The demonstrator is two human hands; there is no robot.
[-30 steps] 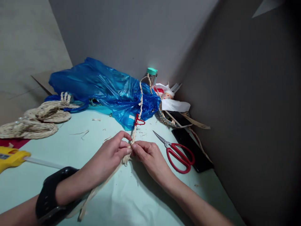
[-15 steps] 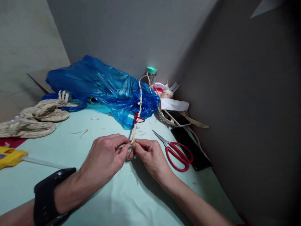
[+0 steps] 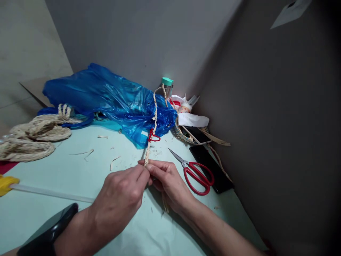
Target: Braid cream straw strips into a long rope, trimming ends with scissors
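A pale braided straw cord [image 3: 147, 153] runs down from a clear jar with a green lid [image 3: 167, 82] to my fingers. A red string [image 3: 153, 136] is tied round the cord partway along. My left hand [image 3: 126, 190] is closed, pinching the lower end of the cord, with its knuckles turned up. My right hand [image 3: 168, 181] grips the same end from the other side, thumb pressed against it. Loose strands [image 3: 165, 202] hang below my right palm. The point where the fingers meet hides part of the braid.
Red-handled scissors [image 3: 198, 174] and a black phone [image 3: 213, 170] lie to the right. Behind is a crumpled blue plastic bag [image 3: 106, 92]. Braided straw coils [image 3: 34, 135] lie at left, near a yellow glue gun [image 3: 7, 185] with a glue stick [image 3: 53, 193]. Straw scraps dot the pale green cloth.
My left hand has rolled over, knuckles now upward, and stays at the braid's end. Loose strands now show under my right hand. The view has shifted slightly, and another straw scrap shows on the cloth.
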